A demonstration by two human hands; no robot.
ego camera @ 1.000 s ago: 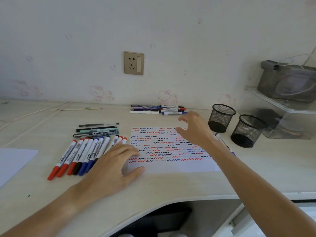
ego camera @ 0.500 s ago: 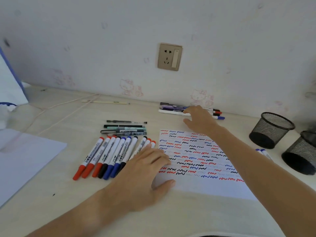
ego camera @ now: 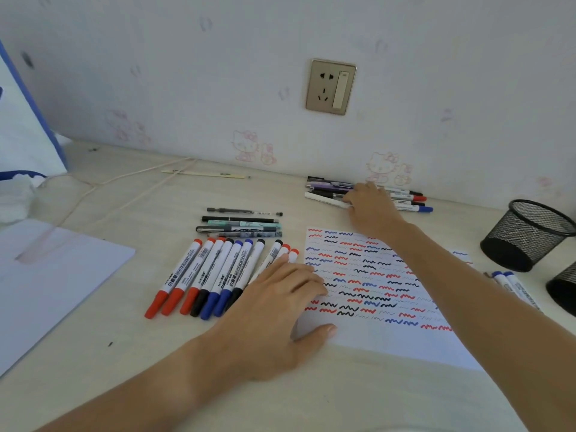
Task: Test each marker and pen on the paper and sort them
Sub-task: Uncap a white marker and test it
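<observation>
Pale desk [ego camera: 131, 198] — scribbled paper [ego camera: 389, 338], markers [ego camera: 215, 275] (in rows), mesh cups [ego camera: 526, 235].

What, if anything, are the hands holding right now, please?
Left hand holds nothing, resting flat on the paper. Right hand touches the pens by the wall; any grip is hidden.

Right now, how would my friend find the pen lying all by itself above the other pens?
Start at the wall socket and look down and left to the desk, where whiteboard markers lie in a fanned row. Just above them lies a small stack of pens. The one you want, the thin dark pen, lies farthest back, apart from the stack.
</observation>
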